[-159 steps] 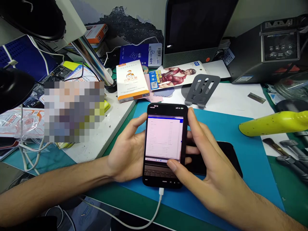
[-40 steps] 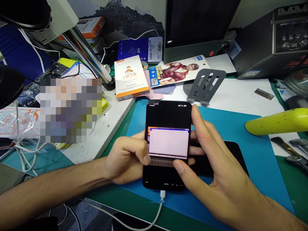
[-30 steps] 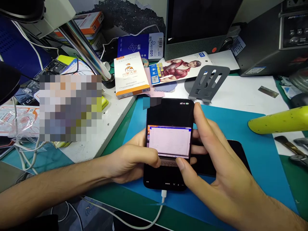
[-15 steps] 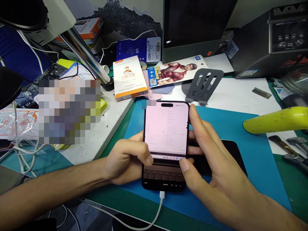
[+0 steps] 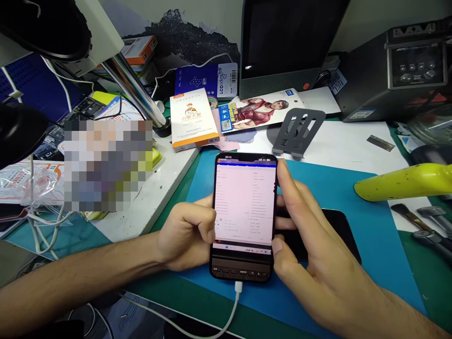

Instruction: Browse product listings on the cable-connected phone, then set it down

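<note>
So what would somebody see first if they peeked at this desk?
The glowing phone in the middle, held between the left hand and right hand over a blue mat, with a white cable plugged into its bottom. Next, the bright yellow tool poking in from the right.

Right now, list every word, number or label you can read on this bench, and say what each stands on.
"20:12": top left corner of the phone screen.
"LCD": white barcode label on the blue box.
Too small or blurred to read: the page text on the phone, the characters on the orange-and-white box, the blue label on the printed pack, the markings on the grey machine.
</note>
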`<action>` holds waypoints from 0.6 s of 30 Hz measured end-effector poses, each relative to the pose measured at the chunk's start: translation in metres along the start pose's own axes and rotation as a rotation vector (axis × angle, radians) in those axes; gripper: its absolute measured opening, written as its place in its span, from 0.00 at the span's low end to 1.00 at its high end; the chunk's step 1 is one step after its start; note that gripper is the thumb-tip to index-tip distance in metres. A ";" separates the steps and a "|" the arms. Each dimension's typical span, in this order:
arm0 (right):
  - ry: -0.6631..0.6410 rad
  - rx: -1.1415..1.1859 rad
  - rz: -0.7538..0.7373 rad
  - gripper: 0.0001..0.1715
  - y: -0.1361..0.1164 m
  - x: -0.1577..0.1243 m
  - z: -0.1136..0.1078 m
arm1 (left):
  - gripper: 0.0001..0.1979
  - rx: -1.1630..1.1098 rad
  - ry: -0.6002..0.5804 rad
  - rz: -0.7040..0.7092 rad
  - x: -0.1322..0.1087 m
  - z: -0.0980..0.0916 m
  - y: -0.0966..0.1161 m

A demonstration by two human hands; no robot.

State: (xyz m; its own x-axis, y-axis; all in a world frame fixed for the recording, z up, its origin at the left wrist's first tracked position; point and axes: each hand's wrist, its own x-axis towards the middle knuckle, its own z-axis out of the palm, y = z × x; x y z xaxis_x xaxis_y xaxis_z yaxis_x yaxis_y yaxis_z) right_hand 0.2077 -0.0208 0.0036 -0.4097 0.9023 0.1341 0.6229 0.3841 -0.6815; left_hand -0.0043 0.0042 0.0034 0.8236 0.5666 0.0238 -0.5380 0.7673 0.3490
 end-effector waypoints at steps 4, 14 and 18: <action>-0.011 0.007 0.002 0.57 0.001 -0.005 0.002 | 0.44 0.001 0.040 0.004 0.002 0.001 -0.001; 0.026 0.053 -0.039 0.49 -0.002 -0.008 -0.003 | 0.44 0.011 0.017 -0.008 -0.001 -0.002 0.000; 0.008 0.072 -0.019 0.50 0.000 -0.008 -0.002 | 0.44 0.010 0.012 -0.006 -0.001 -0.004 0.000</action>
State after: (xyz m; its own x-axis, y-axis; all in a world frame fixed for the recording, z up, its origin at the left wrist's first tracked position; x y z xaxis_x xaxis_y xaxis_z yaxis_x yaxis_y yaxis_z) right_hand 0.2124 -0.0276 0.0043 -0.4155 0.8967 0.1526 0.5657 0.3861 -0.7287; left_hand -0.0058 0.0041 -0.0003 0.8247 0.5654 0.0098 -0.5307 0.7678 0.3589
